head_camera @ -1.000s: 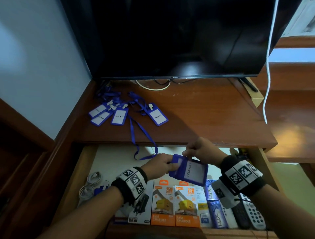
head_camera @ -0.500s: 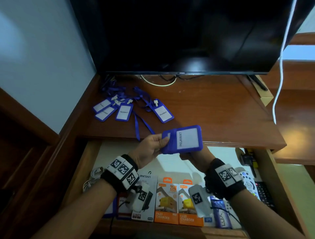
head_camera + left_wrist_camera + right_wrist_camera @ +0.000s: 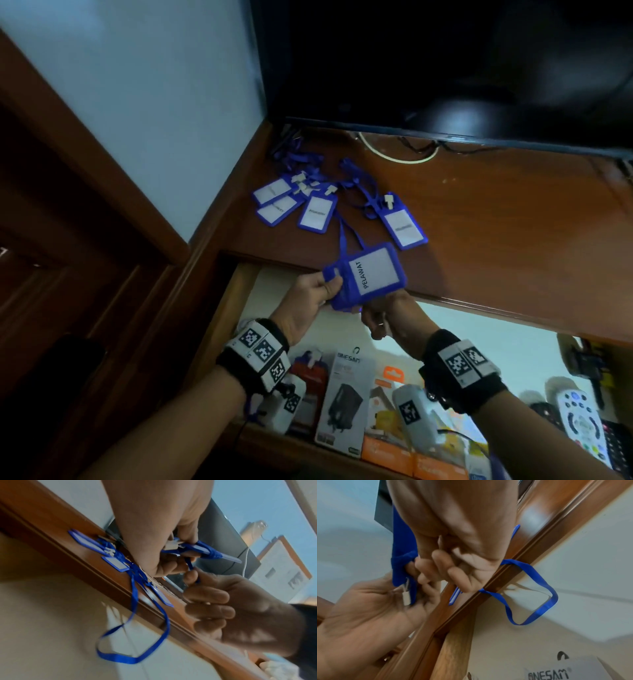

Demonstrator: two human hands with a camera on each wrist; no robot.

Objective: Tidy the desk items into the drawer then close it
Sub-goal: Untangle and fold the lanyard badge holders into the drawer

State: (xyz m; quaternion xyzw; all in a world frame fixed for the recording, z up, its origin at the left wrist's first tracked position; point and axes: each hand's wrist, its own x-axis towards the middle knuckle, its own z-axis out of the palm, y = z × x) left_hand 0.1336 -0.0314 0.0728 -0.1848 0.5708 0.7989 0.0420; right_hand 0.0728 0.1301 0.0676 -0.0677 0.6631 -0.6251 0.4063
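From the head view, the left hand (image 3: 310,301) pinches the clip end of a blue badge holder (image 3: 368,275) marked PELAWAT, thumb on top and fingers curled beneath; the holder hangs in the air just above the desk's front edge (image 3: 479,305), over the open drawer (image 3: 219,329); the right hand (image 3: 390,317) sits just under the holder, fingers curled, though what they clamp is hidden here; four more badge holders (image 3: 317,212) lie on the desk behind that edge, their straps tangled; boxed chargers (image 3: 344,397) and a remote (image 3: 580,416) lie in the drawer below the edge.

From the left wrist view, the left hand's thumb and fingers close on the holder's white clip; the right hand's fingers (image 3: 208,596) are curled, thumb and forefinger pinching the blue lanyard (image 3: 150,618) just below the holder; the rest of the strap drops in a loose loop past the desk edge.

From the right wrist view, the right hand's fingers are together and clamped on the strap where it wraps the holder; the loop dangles in front of the edge, above the drawer floor.

The step looks like winding the lanyard round the holder; to do it well, keep tension on the strap, gather the whole loop so nothing snags the edge, then lay the bundle flat in the drawer.
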